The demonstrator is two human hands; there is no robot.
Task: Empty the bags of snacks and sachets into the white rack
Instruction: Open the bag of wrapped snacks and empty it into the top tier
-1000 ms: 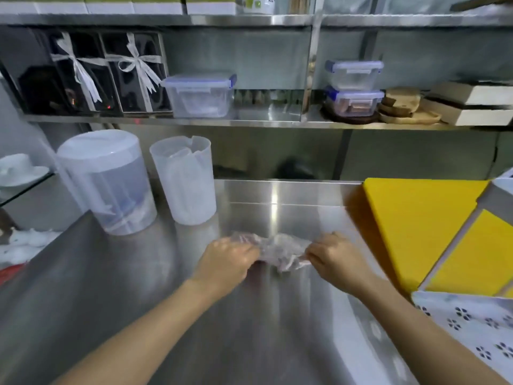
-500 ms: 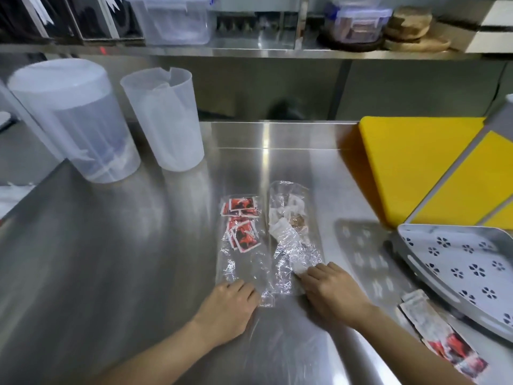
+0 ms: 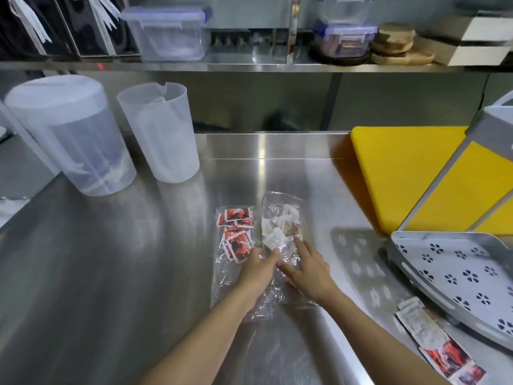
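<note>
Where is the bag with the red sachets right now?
The bag of red sachets lies flat on the steel counter near the middle of the head view, just left of the bag of pale snacks, with the left hand at its near end.

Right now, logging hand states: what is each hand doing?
Left hand: fingers out, pressing on the clear bag, gripping nothing.
Right hand: open, fingers flat on the same bag.

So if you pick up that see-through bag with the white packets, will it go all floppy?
Probably yes. The clear bag looks thin and crinkled, lying flat on the steel counter, so it should sag. The white packets are loose inside and would likely slide to the bottom. It seems light, and perhaps slippery on that shiny metal.
</note>
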